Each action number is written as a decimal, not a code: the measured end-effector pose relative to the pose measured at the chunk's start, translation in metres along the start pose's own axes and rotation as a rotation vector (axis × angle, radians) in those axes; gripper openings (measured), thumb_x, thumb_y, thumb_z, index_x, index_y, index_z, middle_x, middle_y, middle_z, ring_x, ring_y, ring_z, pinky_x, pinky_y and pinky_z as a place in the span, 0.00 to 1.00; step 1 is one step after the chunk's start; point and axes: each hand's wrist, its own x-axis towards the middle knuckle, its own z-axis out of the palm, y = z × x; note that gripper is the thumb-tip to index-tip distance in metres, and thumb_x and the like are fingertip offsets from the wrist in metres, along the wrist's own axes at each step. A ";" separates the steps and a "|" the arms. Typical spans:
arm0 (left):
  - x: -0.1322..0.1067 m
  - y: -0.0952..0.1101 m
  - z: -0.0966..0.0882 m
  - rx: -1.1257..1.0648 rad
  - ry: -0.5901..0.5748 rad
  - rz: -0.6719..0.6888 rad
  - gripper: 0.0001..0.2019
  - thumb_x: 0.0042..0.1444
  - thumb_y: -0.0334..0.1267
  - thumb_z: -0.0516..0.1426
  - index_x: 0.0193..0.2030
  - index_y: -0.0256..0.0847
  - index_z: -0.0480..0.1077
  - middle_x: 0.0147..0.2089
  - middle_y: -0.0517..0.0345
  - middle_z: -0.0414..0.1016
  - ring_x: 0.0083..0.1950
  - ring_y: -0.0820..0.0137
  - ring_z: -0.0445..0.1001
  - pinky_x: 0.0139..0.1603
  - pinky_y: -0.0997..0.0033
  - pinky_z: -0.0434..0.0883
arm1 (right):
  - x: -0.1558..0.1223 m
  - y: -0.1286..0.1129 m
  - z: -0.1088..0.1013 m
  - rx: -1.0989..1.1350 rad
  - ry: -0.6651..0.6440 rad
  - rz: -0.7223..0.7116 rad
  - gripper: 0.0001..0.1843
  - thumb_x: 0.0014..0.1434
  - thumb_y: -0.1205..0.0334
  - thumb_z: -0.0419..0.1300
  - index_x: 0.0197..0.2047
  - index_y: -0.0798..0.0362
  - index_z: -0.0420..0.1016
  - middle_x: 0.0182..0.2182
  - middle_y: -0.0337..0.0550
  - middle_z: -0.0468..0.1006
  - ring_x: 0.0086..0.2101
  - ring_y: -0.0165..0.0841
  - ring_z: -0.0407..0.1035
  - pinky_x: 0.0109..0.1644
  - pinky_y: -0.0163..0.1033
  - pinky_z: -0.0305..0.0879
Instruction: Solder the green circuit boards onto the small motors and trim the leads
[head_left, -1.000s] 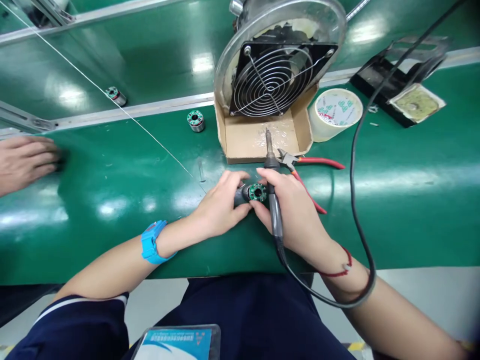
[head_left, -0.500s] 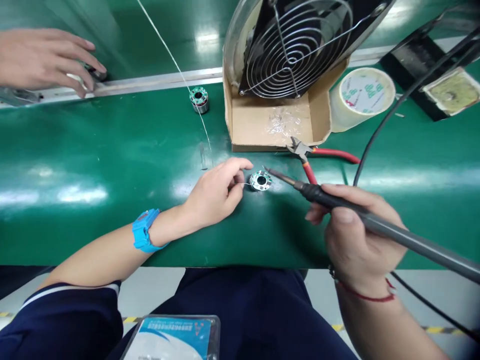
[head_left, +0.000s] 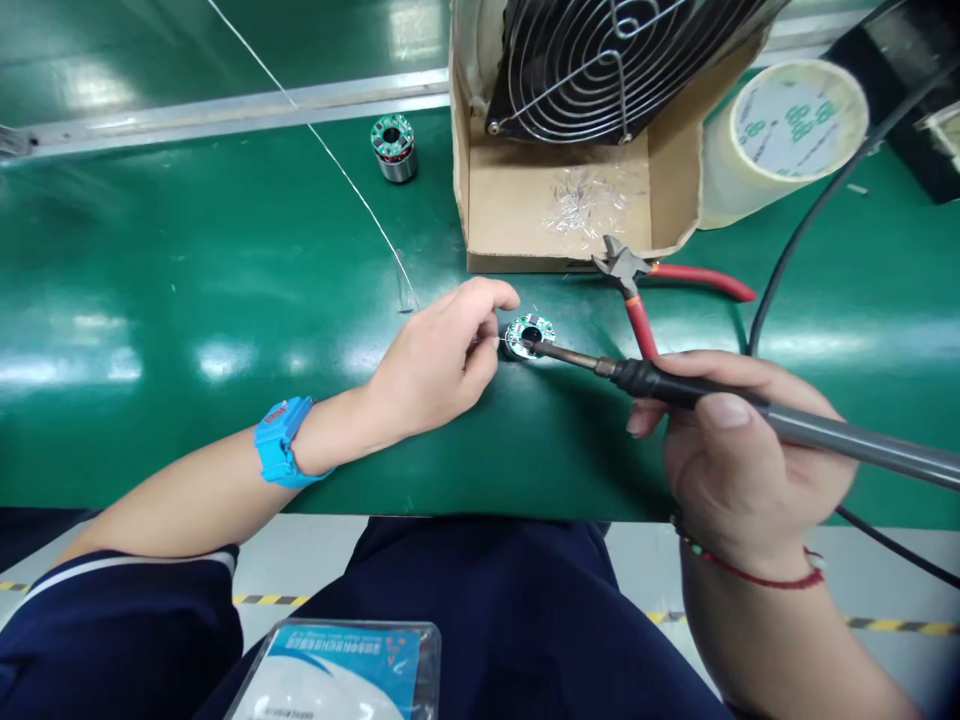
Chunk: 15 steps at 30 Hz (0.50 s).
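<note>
Closely, the right hand (head_left: 742, 460) grips a soldering iron (head_left: 757, 418) pen-style, steadying its tip on a round circuit board (head_left: 529, 334) left of the grip. The left hand (head_left: 442, 365) pinches solder wire (head_left: 341, 170) beside that board

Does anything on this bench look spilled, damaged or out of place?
Only the loose wire clippings scattered in the cardboard tray below the fan; they look like offcuts. Nothing else looks askew or damaged.
</note>
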 end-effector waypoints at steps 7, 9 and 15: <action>0.003 0.001 0.005 -0.040 -0.032 -0.025 0.14 0.57 0.21 0.51 0.47 0.41 0.65 0.36 0.60 0.70 0.36 0.73 0.71 0.38 0.71 0.71 | 0.005 -0.005 -0.001 -0.066 0.003 -0.050 0.10 0.59 0.61 0.64 0.43 0.50 0.84 0.26 0.39 0.80 0.20 0.30 0.72 0.20 0.37 0.66; 0.003 0.000 0.004 -0.095 -0.042 -0.060 0.13 0.58 0.21 0.52 0.46 0.41 0.65 0.36 0.60 0.70 0.35 0.74 0.70 0.38 0.71 0.71 | 0.007 -0.006 -0.002 -0.096 -0.007 -0.036 0.09 0.59 0.61 0.64 0.42 0.50 0.84 0.26 0.39 0.80 0.21 0.30 0.73 0.21 0.37 0.67; 0.006 -0.005 0.000 -0.094 -0.156 0.000 0.17 0.58 0.24 0.58 0.53 0.40 0.67 0.44 0.57 0.70 0.42 0.72 0.72 0.44 0.70 0.72 | 0.015 -0.011 -0.003 -0.185 0.007 -0.084 0.09 0.59 0.58 0.66 0.40 0.50 0.84 0.23 0.37 0.79 0.19 0.29 0.72 0.20 0.37 0.67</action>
